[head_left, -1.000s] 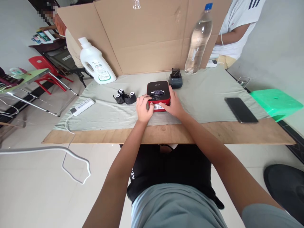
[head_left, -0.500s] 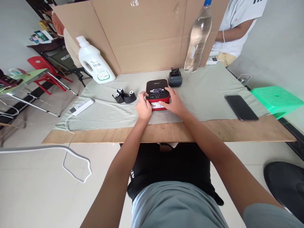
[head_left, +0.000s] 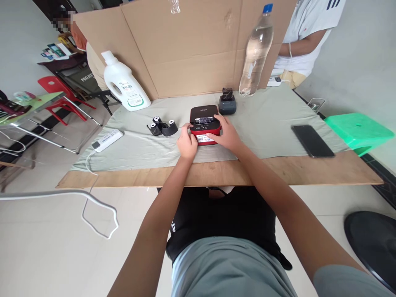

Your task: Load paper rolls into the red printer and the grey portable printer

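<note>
A small red and black label printer (head_left: pixel 204 123) sits on the grey-green cloth (head_left: pixel 266 123) in the middle of the table. My left hand (head_left: pixel 187 144) is curled against its left side, fingers closed on the edge. My right hand (head_left: pixel 227 134) grips its right side, with fingers lying over the front. A white label shows on the printer's front face. Black label rolls (head_left: pixel 162 126) lie just left of my left hand.
A smaller dark printer (head_left: pixel 227 103) stands behind the red one. A white detergent jug (head_left: pixel 122 84), a tall water bottle (head_left: pixel 255 51), a black phone (head_left: pixel 312 141), a white power strip (head_left: pixel 107 139) and a cardboard screen (head_left: pixel 192 45) are around. People sit beyond the screen. A green stool (head_left: pixel 359 131) stands right.
The printer's black lid has lifted slightly at the front and my hands have shifted a little along its sides. The view has tilted slightly.
</note>
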Demonstrator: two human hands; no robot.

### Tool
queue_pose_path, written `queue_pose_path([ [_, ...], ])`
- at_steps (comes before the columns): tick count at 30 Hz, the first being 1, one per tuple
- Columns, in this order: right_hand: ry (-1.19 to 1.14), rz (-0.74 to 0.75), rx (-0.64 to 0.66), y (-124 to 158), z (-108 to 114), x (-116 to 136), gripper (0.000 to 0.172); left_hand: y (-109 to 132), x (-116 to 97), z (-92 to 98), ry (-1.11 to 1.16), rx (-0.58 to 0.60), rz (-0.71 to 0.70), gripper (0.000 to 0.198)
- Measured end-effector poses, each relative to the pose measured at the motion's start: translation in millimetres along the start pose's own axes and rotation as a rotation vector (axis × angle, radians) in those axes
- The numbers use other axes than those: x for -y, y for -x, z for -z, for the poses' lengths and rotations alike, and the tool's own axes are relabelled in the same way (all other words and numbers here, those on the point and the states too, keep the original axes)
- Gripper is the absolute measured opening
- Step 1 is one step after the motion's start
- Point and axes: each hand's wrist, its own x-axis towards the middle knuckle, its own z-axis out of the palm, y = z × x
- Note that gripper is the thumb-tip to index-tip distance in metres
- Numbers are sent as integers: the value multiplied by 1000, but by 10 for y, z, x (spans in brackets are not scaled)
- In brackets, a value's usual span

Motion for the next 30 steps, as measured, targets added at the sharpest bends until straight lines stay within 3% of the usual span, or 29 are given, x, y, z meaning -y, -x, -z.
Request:
queue_pose_path([
  [9, 79, -2, 42, 22, 37, 63, 90, 4, 22, 15, 46, 33, 12, 46],
  [13, 134, 7, 48, 19, 55, 91, 80, 2, 17, 24, 67, 33, 11, 44],
  [20, 261, 84, -67, -84, 59, 206, 66, -2, 26, 27, 95, 45, 9, 39],
  [30, 415, 185, -4, -315, 68, 497, 60, -4, 24, 36, 96, 42, 9, 41],
])
